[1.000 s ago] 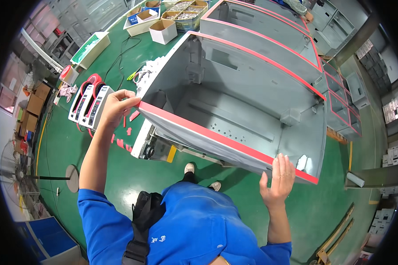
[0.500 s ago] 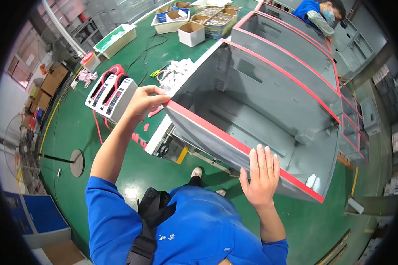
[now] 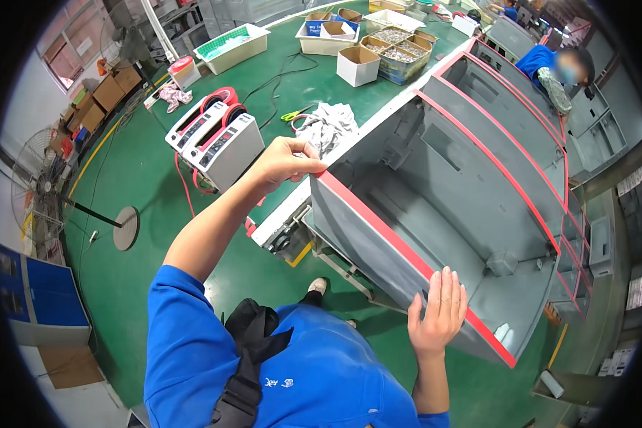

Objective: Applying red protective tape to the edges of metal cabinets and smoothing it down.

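A large grey metal cabinet shell (image 3: 449,232), its hollow side facing up, lies in front of me. Red tape (image 3: 392,239) runs along its near rim. At the rim's left corner, the thumb and fingers of my left hand (image 3: 290,164) pinch the tape's end; the fingers partly hide that spot. Farther right, my right hand (image 3: 439,314) rests flat on the taped rim, fingers straight and together, holding nothing. A crumpled white cloth (image 3: 328,128) lies just beyond my left hand.
Two tape dispensers (image 3: 221,146) with red rolls stand on the green surface at left. Bins of small parts (image 3: 399,53) sit at the back. More red-edged shells (image 3: 503,107) line up beyond, where a co-worker (image 3: 560,71) leans in. A pedestal fan (image 3: 46,182) stands far left.
The view has shifted, so the surroundings appear displaced. My left hand remains pinched at the corner, and my right hand remains flat on the taped rim.
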Demonstrator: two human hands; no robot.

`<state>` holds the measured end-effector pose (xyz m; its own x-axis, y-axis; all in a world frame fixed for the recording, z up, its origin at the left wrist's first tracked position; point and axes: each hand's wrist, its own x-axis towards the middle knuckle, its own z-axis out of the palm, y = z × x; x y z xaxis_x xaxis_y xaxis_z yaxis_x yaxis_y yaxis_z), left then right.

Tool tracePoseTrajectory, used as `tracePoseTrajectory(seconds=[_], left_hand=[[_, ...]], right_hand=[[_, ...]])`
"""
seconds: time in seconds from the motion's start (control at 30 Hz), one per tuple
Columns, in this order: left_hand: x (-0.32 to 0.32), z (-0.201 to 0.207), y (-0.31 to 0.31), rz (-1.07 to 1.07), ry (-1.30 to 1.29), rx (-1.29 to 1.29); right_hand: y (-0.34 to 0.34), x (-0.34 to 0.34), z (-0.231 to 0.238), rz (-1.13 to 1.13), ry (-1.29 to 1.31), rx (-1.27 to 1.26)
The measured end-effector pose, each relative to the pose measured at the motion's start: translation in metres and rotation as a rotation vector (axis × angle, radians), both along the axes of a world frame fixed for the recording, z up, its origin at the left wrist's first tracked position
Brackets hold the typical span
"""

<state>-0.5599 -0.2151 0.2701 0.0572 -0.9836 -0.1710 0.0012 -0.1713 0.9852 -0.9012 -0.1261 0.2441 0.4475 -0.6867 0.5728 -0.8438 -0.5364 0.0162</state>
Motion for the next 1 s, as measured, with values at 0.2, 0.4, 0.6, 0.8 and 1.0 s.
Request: tracePoseTrajectory(seconds=[0.2, 0.4, 0.6, 0.8, 1.0], left_hand=[[-0.0008, 0.0019, 0.0027, 0.004, -0.022, 0.001], [0.0011, -0.0029, 0.0026, 0.010, 0.004, -0.010], [-0.0001, -0.0035, 0.0035, 0.015, -0.004, -0.011], [0.0002, -0.0065, 0.0038, 0.022, -0.017, -0.033], [-0.0034, -0.0077, 0.0031, 0.011, -0.024, -0.083]], right_hand=[[-0.0007, 0.0011, -0.0006, 0.003, 0.006, -0.004], [-0.0003, 0.0012, -0.0015, -0.002, 0.010, -0.007], [-0.0019, 0.0024, -0.0012, -0.001, 0.007, -0.010], [-0.0011, 0.0029, -0.0007, -0.008, 0.001, -0.016], [-0.0032, -0.0003, -0.0025, -0.012, -0.003, -0.027]])
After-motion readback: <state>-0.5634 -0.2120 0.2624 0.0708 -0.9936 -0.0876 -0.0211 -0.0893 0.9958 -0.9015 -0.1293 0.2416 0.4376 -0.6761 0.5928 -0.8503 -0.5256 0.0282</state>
